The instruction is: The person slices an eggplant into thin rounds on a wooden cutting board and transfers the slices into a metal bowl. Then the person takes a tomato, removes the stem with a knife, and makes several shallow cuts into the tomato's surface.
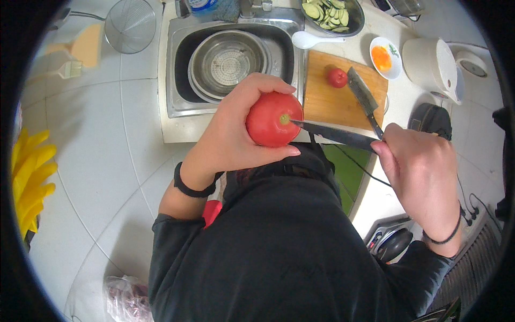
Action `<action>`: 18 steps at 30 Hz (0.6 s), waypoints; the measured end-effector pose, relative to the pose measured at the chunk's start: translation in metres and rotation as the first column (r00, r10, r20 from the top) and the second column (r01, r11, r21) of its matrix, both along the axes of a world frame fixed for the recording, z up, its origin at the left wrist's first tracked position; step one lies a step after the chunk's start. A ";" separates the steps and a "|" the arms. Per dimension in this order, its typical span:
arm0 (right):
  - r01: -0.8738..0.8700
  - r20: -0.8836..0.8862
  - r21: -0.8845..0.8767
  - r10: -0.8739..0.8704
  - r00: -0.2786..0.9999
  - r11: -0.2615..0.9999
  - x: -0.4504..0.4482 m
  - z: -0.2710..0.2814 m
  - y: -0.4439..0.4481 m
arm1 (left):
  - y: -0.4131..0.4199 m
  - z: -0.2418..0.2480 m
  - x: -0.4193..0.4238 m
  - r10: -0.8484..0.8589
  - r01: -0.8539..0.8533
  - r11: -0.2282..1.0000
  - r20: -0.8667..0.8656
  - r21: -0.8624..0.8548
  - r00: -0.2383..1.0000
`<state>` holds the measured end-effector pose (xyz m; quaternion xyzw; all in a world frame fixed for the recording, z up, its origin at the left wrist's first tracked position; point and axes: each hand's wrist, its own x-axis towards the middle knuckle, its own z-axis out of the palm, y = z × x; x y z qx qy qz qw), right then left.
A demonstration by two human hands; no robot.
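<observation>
My left hand (237,124) holds a large red tomato (271,129) in front of my body, its pale stem end turned to the right. My right hand (418,169) is shut on the handle end of a narrow knife (342,133), whose tip meets the tomato beside the stem scar. Beyond my hands, a wooden cutting board (322,108) lies on the counter. On it are a smaller red tomato (337,77) and a cleaver-like kitchen knife (363,91) with a dark handle that reaches past the board's near edge.
A metal sink (171,80) at the left holds stacked steel bowls (229,64). Behind the board are a white spoon (307,40) and a metal bowl (357,24) of sliced green vegetable. To the right stand a small bowl (392,70) with orange-yellow contents and a white lidded container (422,60).
</observation>
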<state>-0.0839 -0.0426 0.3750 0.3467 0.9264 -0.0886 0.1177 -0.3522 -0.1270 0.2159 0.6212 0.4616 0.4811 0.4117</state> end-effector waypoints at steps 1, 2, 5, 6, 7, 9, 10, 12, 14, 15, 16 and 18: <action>-0.010 -0.052 0.001 0.010 0.999 1.000 0.003 -0.003 0.003 | 0.000 -0.002 0.002 -0.001 0.006 0.998 0.085 -0.059 0.996; 0.004 -0.076 -0.023 -0.006 0.997 1.000 0.005 -0.007 0.006 | 0.000 -0.004 0.003 0.005 0.015 0.993 0.174 -0.115 0.985; 0.026 -0.112 -0.053 -0.031 0.993 0.998 0.011 -0.024 0.009 | 0.003 -0.009 0.005 0.029 -0.005 0.993 0.208 -0.116 0.978; 0.029 -0.102 -0.036 -0.033 0.994 0.999 0.013 -0.029 0.008 | 0.004 -0.009 0.005 0.038 -0.021 0.995 0.178 -0.099 0.983; 0.051 -0.069 -0.028 -0.053 0.996 0.998 0.014 -0.032 0.006 | 0.005 -0.009 0.006 0.052 -0.043 0.996 0.116 -0.073 0.992; 0.022 -0.153 0.021 -0.018 0.988 1.000 0.018 -0.034 0.002 | 0.008 -0.007 0.009 0.085 -0.086 0.996 -0.014 -0.037 0.996; 0.038 -0.175 0.028 -0.032 0.984 0.999 0.020 -0.032 -0.003 | 0.009 -0.005 0.011 0.101 -0.102 0.995 -0.038 -0.022 0.994; 0.056 -0.194 0.027 -0.050 0.980 0.998 0.025 -0.022 -0.010 | 0.012 -0.001 0.016 0.124 -0.124 0.992 -0.084 0.012 0.989; 0.057 -0.180 0.003 -0.056 0.982 0.998 0.032 -0.003 -0.015 | 0.015 0.005 0.021 0.125 -0.117 0.991 -0.157 0.065 0.980; 0.022 -0.189 0.034 -0.015 0.982 0.999 0.036 0.004 -0.015 | 0.017 0.008 0.025 0.129 -0.113 0.989 -0.191 0.094 0.973; -0.017 -0.199 0.070 0.031 0.979 0.997 0.039 0.012 -0.013 | 0.017 0.011 0.028 0.130 -0.108 0.988 -0.227 0.109 0.965; -0.072 -0.176 0.104 0.089 0.980 0.992 0.046 0.028 -0.012 | 0.017 0.019 0.037 0.149 -0.105 0.983 -0.306 0.154 0.940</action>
